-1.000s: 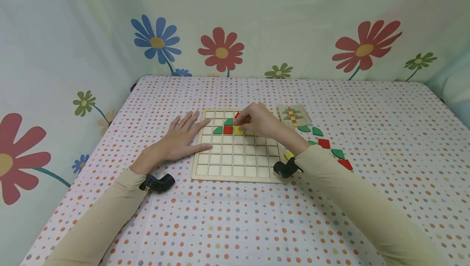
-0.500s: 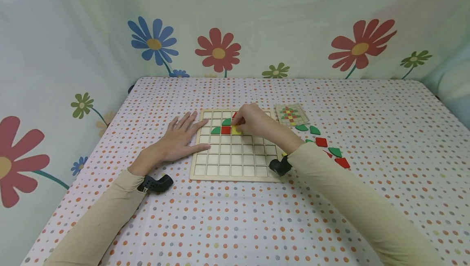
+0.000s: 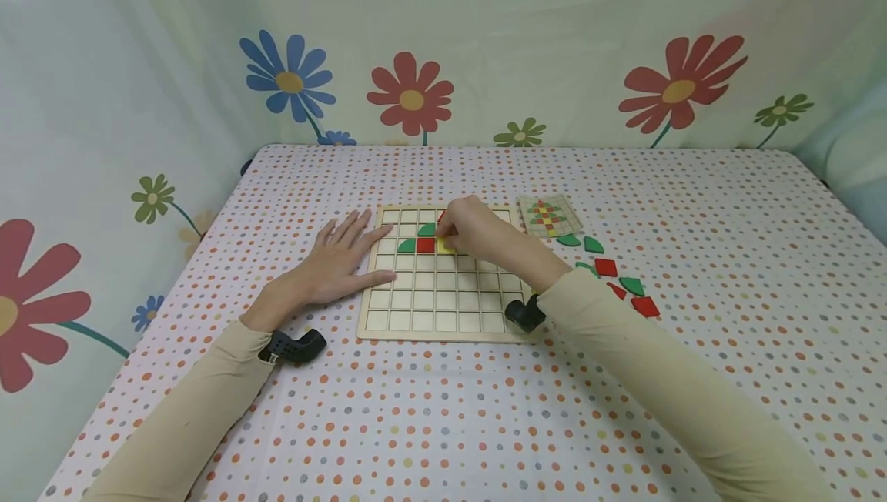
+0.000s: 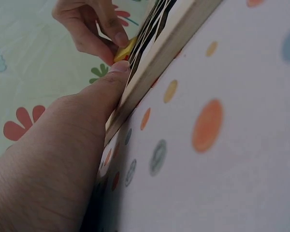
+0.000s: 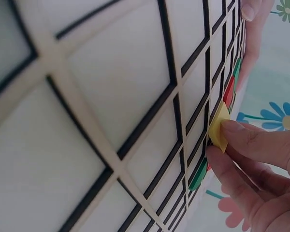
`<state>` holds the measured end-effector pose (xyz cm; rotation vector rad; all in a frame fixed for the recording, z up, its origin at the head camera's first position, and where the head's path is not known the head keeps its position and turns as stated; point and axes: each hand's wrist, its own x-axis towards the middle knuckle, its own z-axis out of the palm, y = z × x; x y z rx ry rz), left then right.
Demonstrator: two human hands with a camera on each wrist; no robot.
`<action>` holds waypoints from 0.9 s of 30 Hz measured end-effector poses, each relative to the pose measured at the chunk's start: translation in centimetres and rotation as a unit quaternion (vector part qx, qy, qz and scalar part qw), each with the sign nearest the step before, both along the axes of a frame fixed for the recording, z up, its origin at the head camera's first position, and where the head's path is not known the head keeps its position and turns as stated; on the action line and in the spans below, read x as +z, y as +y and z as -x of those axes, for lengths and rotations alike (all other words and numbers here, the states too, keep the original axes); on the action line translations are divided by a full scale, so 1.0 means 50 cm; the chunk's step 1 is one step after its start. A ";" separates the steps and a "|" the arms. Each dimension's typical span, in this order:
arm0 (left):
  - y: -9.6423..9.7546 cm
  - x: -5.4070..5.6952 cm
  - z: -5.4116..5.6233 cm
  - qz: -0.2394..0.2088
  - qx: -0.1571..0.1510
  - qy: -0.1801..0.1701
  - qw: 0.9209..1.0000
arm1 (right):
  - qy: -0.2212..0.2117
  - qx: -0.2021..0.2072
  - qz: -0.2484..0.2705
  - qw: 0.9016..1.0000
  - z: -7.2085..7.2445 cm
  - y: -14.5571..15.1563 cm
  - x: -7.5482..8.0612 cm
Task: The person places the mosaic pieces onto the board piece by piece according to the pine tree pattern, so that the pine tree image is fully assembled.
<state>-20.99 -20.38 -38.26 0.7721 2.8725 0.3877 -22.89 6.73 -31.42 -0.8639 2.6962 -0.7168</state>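
Note:
A wooden grid board (image 3: 424,300) lies on the table. Along its left edge my left hand (image 3: 339,262) rests flat, fingers spread, thumb on the frame. Over the board's upper part, my right hand (image 3: 480,234) pinches a yellow square tile (image 5: 217,128) between thumb and fingers; the tile is tilted at its cell in the right wrist view. Left of it sit a red square tile (image 3: 426,245) and a green quarter-round tile (image 3: 406,245). Another green tile (image 3: 426,229) sits one row up. A red piece (image 3: 441,217) above is partly hidden by my right hand.
Right of the board lies a pattern card (image 3: 570,215) printed with a tree of coloured shapes. Several loose tiles lie near it, including a red square (image 3: 606,267), a green quarter-round (image 3: 632,286) and a red piece (image 3: 646,306). A flowered curtain (image 3: 575,40) hangs behind the table.
The head view has shifted slightly. My right hand stays at the same cell with the yellow tile in its pinch, and my left hand keeps its place on the board.

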 end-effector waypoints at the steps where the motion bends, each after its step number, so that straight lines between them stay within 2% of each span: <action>1: 0.000 0.000 0.000 0.001 0.000 -0.001 1.000 | 0.006 0.005 -0.006 1.000 0.000 -0.002 0.000; 7: 0.001 0.000 0.000 0.004 0.003 -0.003 1.000 | 0.062 0.049 -0.007 0.997 0.004 -0.007 -0.013; 9: 0.001 -0.001 0.001 0.003 0.003 -0.003 1.000 | 0.069 0.051 0.002 0.996 0.002 -0.004 -0.014; 16: 0.003 -0.005 0.001 0.000 0.002 -0.003 1.000 | 0.006 0.066 0.005 0.998 -0.019 0.053 0.004; 21: 0.004 -0.002 0.000 0.000 0.003 0.001 1.000 | -0.005 0.082 -0.008 0.997 -0.039 0.130 0.011; 27: 0.000 -0.003 -0.001 0.006 0.005 0.002 1.000 | -0.010 0.025 -0.044 0.999 -0.073 0.238 0.013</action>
